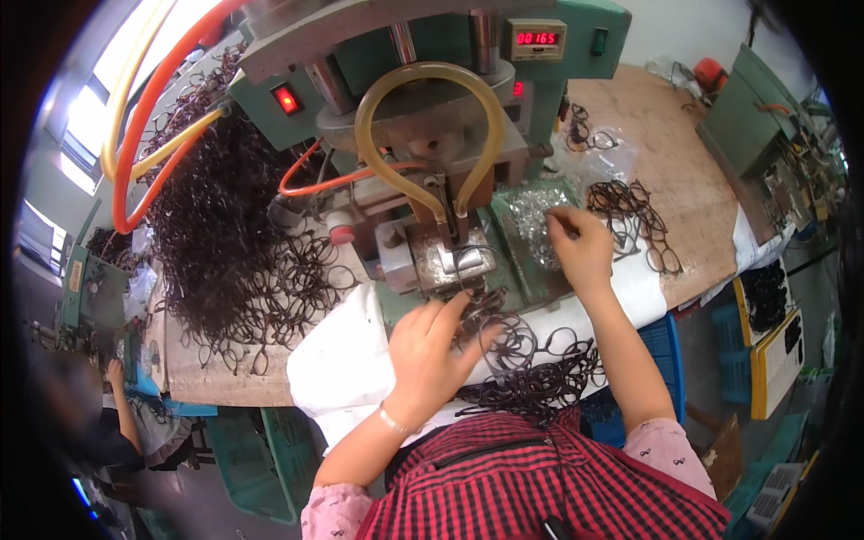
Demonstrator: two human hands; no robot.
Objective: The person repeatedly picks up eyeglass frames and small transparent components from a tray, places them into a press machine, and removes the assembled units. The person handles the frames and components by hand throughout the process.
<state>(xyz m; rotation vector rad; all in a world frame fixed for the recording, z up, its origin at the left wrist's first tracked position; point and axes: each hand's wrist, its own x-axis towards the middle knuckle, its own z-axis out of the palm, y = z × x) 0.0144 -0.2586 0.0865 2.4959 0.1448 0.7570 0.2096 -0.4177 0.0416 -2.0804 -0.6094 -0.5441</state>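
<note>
My left hand (428,355) is partly closed round dark eyeglass frames (479,310), held between thumb and forefinger just in front of the press. Motion blurs its fingertips a little. My right hand (580,252) has its fingers pinched together above a green tray (526,292) strewn with tiny shiny pieces (531,220). Whatever is in that pinch is too small to make out. Between the hands is the press head (450,236), with a shiny metal block (468,261) under it. More dark frames (531,378) lie heaped against my apron on a white cloth (337,346).
A large pile of dark eyeglass frames (216,207) covers the left of the table. Another group of frames (643,216) lies right of the tray. A yellowish hose (432,72) loops before the green press (585,27). A person (99,405) sits at far left.
</note>
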